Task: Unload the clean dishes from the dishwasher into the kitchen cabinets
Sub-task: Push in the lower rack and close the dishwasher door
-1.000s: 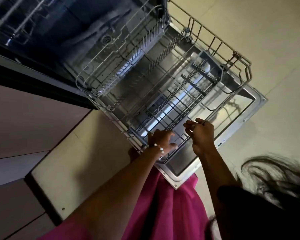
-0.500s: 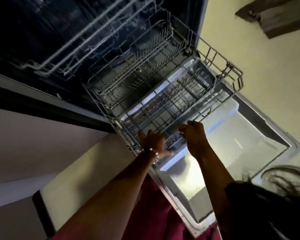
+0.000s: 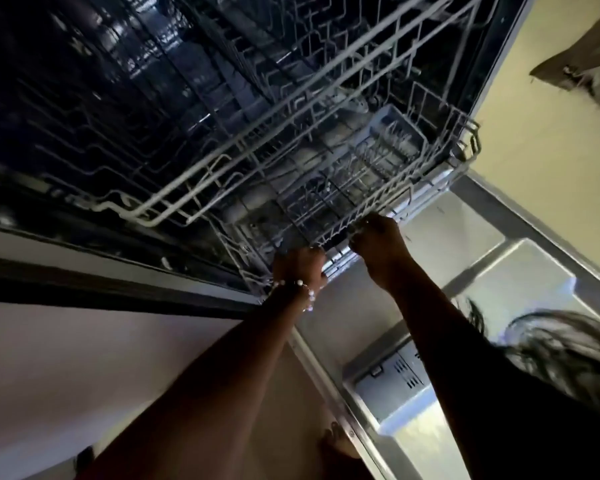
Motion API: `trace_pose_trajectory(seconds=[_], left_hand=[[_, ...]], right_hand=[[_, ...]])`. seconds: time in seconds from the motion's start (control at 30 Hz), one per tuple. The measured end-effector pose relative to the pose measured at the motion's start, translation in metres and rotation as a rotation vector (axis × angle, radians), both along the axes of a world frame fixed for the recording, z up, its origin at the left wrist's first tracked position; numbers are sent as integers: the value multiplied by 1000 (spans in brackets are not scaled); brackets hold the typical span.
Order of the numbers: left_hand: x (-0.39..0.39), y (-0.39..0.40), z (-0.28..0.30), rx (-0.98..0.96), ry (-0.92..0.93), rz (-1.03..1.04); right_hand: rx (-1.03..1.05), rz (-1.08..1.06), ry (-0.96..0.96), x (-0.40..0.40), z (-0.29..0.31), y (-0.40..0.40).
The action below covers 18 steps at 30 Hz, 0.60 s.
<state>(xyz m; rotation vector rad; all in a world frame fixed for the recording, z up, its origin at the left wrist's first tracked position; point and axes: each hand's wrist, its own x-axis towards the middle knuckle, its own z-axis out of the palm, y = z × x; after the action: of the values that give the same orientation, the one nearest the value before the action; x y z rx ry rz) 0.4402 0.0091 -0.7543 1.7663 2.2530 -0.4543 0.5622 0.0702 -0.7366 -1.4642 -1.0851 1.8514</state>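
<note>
The front rim of the grey wire lower dishwasher rack (image 3: 371,188), seemingly bare of dishes, is gripped by the left hand (image 3: 300,266) and right hand (image 3: 378,240), suggesting unloading is nearly done.

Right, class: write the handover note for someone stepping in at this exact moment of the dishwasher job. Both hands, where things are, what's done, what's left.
Left hand, with a bead bracelet at the wrist, grips the front rail of the lower rack.
Right hand grips the same rail, further right.
The lower rack sits mostly inside the tub; no dishes visible in it. The upper rack is inside too; its contents are too dark to tell.
The dishwasher door lies fully open, below the hands.
Done: lower rack looks unloaded.
Left: seat the lower rack, check the upper rack, close the door. No cabinets in view to confirm where the dishes went.
</note>
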Motion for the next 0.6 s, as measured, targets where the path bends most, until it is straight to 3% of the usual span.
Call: trace_pose_trajectory(seconds=[0.17,0.27,0.43,0.6], left_hand=[[-33,25,-8,122,4,142],[-40,35,-10,125,16,105],[-42,31,-20,205,-36,108],[-40,28,-12,239,-179,274]], right_hand=[[2,8,-9,-38,3,28],[25,18,-29,-50,1,35],[56,27,-70,-43,-2,34],[71,24,-51,-33,9,27]])
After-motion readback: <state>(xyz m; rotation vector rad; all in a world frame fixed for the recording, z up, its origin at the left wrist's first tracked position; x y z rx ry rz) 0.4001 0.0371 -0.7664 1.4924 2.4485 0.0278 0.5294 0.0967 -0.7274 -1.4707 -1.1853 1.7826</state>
